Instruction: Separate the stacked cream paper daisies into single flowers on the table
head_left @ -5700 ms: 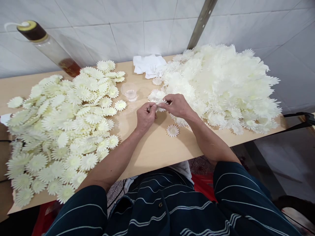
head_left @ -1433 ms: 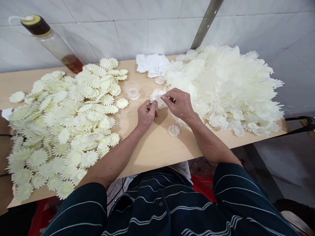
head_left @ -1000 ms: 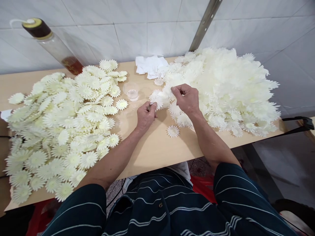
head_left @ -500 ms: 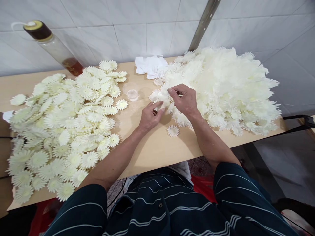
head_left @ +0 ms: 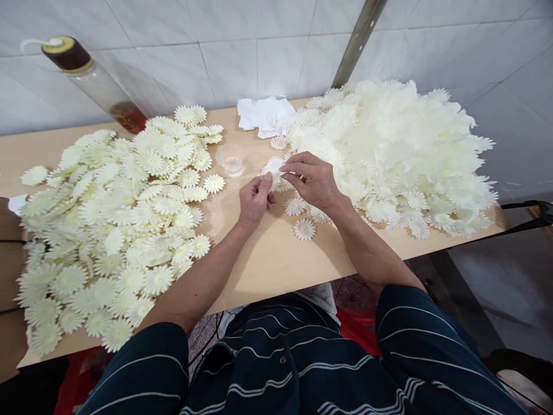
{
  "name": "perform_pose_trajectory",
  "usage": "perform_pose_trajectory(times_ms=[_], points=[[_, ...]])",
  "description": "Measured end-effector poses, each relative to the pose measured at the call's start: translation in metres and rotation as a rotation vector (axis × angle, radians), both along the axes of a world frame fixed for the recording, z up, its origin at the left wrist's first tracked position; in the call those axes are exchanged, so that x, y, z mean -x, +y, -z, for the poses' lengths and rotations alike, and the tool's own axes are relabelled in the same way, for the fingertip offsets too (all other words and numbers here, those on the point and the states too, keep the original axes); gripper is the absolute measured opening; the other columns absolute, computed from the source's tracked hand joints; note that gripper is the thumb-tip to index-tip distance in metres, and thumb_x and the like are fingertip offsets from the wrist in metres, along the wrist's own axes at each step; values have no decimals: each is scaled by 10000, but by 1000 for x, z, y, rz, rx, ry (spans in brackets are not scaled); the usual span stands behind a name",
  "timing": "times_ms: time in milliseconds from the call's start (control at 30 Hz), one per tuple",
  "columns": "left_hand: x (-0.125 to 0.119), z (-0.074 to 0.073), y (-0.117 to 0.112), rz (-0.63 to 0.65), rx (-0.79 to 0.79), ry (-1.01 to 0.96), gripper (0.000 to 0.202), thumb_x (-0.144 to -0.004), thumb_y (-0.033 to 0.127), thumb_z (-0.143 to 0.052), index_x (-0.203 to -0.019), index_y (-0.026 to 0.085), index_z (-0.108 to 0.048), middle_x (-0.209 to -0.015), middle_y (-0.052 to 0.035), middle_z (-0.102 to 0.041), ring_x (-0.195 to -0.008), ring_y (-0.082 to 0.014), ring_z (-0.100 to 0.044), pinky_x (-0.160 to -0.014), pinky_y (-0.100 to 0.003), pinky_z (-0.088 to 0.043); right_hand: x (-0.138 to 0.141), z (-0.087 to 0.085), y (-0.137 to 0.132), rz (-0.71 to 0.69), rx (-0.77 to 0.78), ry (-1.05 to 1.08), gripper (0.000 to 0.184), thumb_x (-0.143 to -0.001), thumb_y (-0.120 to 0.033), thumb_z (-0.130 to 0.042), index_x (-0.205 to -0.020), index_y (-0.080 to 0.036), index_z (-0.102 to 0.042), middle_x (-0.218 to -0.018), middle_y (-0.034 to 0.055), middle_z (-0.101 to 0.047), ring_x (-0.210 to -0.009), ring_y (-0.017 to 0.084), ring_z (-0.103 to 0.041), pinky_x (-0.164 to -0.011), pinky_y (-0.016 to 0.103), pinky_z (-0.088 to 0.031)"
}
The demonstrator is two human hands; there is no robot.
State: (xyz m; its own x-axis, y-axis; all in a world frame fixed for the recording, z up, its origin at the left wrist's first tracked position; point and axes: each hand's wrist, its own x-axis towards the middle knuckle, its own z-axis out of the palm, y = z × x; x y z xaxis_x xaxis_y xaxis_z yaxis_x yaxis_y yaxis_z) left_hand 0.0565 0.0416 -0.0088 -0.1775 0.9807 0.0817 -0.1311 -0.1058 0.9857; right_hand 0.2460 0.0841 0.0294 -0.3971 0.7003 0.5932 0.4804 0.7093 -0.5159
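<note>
Where the forearms cross the near edge of the worktop (head_left: 268,259), one loose flower (head_left: 305,229) lies flat just below the hands. Left hand (head_left: 254,199) and right hand (head_left: 313,181): each grip is pinched closed, thumb against forefinger, on a single cream flower piece (head_left: 274,167) held between them just above the surface. Judged step: working one piece by its petals. The next move calls for a light, even pinch, as the petals look thin. Beyond lie a small clear cup (head_left: 232,164), a flat spread of flowers (head_left: 129,207) at left, a tall heap (head_left: 389,144) at right, a white cloth (head_left: 264,114) and a bottle (head_left: 93,80) by the wall.
</note>
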Motion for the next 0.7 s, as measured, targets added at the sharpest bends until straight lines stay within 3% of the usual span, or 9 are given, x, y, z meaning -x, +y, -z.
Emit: perform_pose_trajectory(times_ms=[133,267,333,433,533,700], points=[[-1,-1,0,-45,6,86,532,-924,697,-828,-761,210,-690,-518,32,-598,-403,-108,-513,-428,-246,-397,2,-4,-3,1,113,29,319,-1073,-522,-720,-1149,-244,-856,-1231,117,-817,-881,207,-731,-762,373,-650],[-2,-1,-2,-54,9,136,473,-930,648,-822,-784,217,-694,-516,45,-589,-432,-119,-539,-468,-254,-423,3,-15,-7,95,414,180,702,-975,-791,-724,-1350,-200,-779,-1217,130,-803,-803,184,-678,-680,340,-597],[-3,0,-3,-47,-7,179,434,-935,627,-813,-828,218,-715,-520,56,-587,-446,-124,-544,-492,-262,-436,3,-21,-9,103,552,202,812,-929,-883,-702,-1301,-166,-783,-1082,119,-788,-769,177,-642,-643,324,-541],[-4,2,-4,-44,-84,258,404,-955,586,-780,-799,222,-700,-546,50,-600,-474,-123,-549,-539,-271,-454,5,-26,-10,103,632,100,747,-863,-884,-758,-1022,-157,-811,-814,49,-688,-706,165,-552,-643,329,-452],[-3,5,-4,-33,-126,317,418,-965,573,-759,-750,224,-674,-595,33,-622,-513,-126,-566,-560,-276,-453,9,-25,-10,164,603,18,627,-843,-794,-808,-781,-174,-745,-722,22,-619,-693,160,-502,-669,341,-402],[-3,5,-3,-11,-102,290,440,-966,635,-750,-831,217,-742,-628,21,-640,-522,-135,-583,-563,-284,-467,10,-23,-7,207,534,2,511,-890,-645,-788,-690,-199,-638,-668,1,-556,-688,161,-480,-682,345,-374]])
